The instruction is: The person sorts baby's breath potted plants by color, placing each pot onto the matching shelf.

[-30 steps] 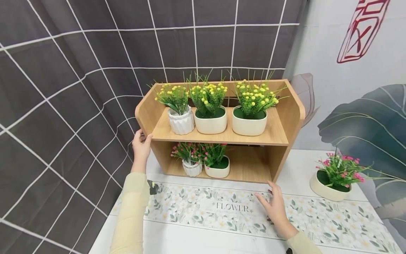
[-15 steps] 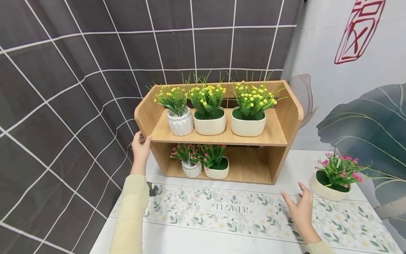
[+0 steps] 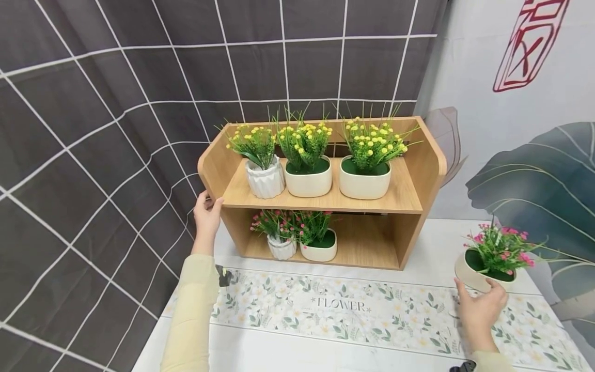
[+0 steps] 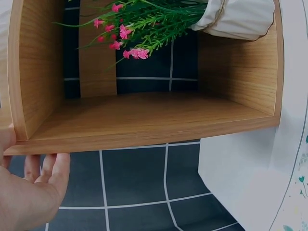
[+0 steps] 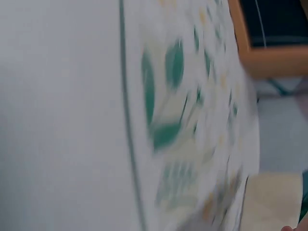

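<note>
In the head view my left hand (image 3: 206, 217) grips the left side panel of a two-tier wooden shelf (image 3: 321, 207). The left wrist view shows the fingers (image 4: 60, 173) bent against the panel's outer face, thumb at the front edge. My right hand (image 3: 481, 312) is at the front of a cream oval pot (image 3: 471, 278) of artificial pink flowers (image 3: 504, 248), thumb and fingers spread and fingertips right at its wall. Part of the right hand overlaps the pot there. The right wrist view has only a bit of that hand, beside the cream pot (image 5: 272, 199).
Three yellow-flowered plants stand on the upper tier: a ribbed white pot (image 3: 266, 181) and two cream oval pots, one at right (image 3: 365, 183). Below are pink-flowered plants in a white pot (image 3: 282, 248) and an oval pot (image 3: 319, 252). A floral runner (image 3: 341, 320) crosses the table.
My right hand has moved rightward from in front of the shelf's right end to the pink-flowered pot. The left hand stays on the shelf's side panel.
</note>
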A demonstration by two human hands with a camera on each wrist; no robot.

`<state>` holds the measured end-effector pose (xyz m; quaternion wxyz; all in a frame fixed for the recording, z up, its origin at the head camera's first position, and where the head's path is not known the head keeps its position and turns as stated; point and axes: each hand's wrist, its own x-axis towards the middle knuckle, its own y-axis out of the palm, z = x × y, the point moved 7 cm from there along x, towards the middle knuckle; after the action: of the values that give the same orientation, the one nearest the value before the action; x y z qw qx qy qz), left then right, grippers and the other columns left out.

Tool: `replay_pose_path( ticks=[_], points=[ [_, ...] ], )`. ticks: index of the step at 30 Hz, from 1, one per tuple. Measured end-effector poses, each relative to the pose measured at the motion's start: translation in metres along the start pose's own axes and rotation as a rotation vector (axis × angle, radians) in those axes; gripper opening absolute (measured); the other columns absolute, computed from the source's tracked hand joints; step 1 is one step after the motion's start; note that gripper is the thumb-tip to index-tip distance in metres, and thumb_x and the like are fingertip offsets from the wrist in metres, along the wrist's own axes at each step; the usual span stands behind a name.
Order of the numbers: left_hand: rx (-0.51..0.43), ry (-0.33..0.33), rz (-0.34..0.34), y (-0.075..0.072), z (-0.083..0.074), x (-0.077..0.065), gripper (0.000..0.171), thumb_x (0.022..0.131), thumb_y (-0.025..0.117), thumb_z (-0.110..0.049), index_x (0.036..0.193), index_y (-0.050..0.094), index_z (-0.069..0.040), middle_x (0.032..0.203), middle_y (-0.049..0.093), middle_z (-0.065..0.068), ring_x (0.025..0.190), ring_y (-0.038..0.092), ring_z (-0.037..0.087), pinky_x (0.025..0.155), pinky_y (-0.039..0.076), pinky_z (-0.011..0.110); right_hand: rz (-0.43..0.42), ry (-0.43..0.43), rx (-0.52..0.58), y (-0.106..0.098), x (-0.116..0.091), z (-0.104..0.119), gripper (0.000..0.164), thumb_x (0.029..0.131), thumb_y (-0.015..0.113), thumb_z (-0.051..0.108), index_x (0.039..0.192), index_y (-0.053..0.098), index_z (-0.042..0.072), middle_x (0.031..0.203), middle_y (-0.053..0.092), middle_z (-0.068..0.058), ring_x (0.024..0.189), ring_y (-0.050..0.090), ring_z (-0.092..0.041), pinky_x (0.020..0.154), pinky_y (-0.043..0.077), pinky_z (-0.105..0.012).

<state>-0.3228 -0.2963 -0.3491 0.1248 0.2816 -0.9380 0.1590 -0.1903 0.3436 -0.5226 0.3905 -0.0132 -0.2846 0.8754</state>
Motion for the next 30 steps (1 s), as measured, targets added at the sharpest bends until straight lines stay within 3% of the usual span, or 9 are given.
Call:
replay_pose_path(
  ticks=[3,7,16,22,26,30],
  points=[
    [-0.002,-0.008,0.0,0.0,0.001,0.0,0.036,0.09,0.059,-0.001,0.125,0.052,0.004,0.114,0.058,0.031,0.103,0.058,0.035,0.086,0.048,0.029,-0.037,0.035,-0.002,-0.011,0.008,-0.014,0.066,0.086,0.065,0.011,0.135,0.025,-0.008,0.129,0.024,-0.034,0.119,0.025,-0.048,0.098,0.024,-0.058],
    [-0.012,-0.019,0.004,0.001,0.001,0.0,0.036,0.091,0.058,-0.001,0.126,0.052,0.004,0.115,0.058,0.032,0.104,0.057,0.035,0.09,0.047,0.033,0.006,0.053,-0.038,-0.022,0.021,-0.028,0.074,0.085,0.065,0.012,0.139,0.018,-0.008,0.132,0.02,-0.036,0.124,0.02,-0.05,0.102,0.021,-0.06],
    [-0.013,-0.037,0.004,0.002,0.001,0.0,0.036,0.091,0.058,-0.003,0.126,0.052,0.003,0.114,0.058,0.032,0.103,0.057,0.033,0.09,0.047,0.033,0.231,0.082,-0.088,-0.03,0.059,-0.05,0.096,0.086,0.064,0.028,0.148,0.0,-0.007,0.148,0.008,-0.037,0.138,0.009,-0.049,0.113,0.014,-0.059],
    [-0.002,-0.022,0.018,0.004,0.0,0.0,0.037,0.091,0.058,-0.003,0.127,0.051,0.003,0.114,0.058,0.031,0.102,0.057,0.033,0.088,0.048,0.031,0.407,0.125,-0.152,-0.026,0.081,-0.069,0.107,0.086,0.064,0.041,0.145,-0.009,-0.012,0.149,-0.005,-0.039,0.138,0.004,-0.055,0.109,0.016,-0.065],
    [-0.008,-0.031,0.016,0.003,0.003,0.001,0.037,0.09,0.059,-0.002,0.127,0.051,0.003,0.114,0.058,0.032,0.102,0.057,0.033,0.091,0.048,0.038,0.499,0.087,-0.161,-0.021,0.09,-0.074,0.108,0.088,0.062,0.041,0.144,-0.013,-0.013,0.148,-0.011,-0.039,0.136,0.0,-0.057,0.106,0.015,-0.068],
    [-0.018,-0.036,0.016,0.003,0.005,0.002,0.038,0.091,0.059,-0.003,0.127,0.051,0.004,0.114,0.058,0.032,0.101,0.057,0.032,0.094,0.047,0.041,0.543,0.046,-0.09,-0.014,0.096,-0.071,0.106,0.089,0.062,0.038,0.145,-0.015,-0.008,0.149,-0.017,-0.036,0.136,-0.007,-0.055,0.107,0.009,-0.069]
  ],
)
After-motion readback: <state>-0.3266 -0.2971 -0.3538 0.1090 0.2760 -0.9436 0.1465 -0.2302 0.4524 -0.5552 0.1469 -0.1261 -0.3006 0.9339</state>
